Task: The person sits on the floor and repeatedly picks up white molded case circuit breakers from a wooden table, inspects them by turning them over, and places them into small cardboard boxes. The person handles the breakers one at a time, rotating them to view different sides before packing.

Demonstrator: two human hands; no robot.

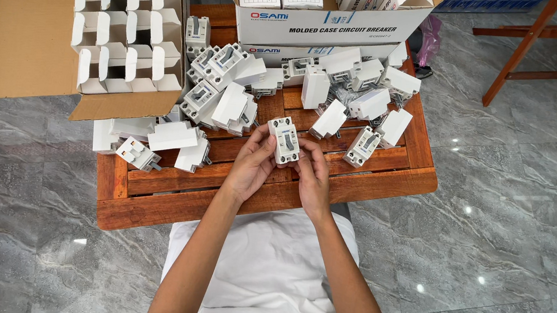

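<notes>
Both my hands hold one small white circuit breaker (285, 139) upright above the wooden slatted table (146, 197). My left hand (251, 164) grips its left side and my right hand (312, 176) grips its right side and bottom. The breaker's front, with a grey toggle, faces me. Several more white breakers lie in a loose pile (230, 90) just beyond my hands, and others lie scattered to the right (370, 104) and at the table's left (153, 141).
A large open cardboard box (23, 19) holding several small open white cartons (129, 18) stands at the back left. A white printed carton (323, 24) with small boxes sits at the back. Wooden furniture legs (526, 45) stand on the grey marble floor at right.
</notes>
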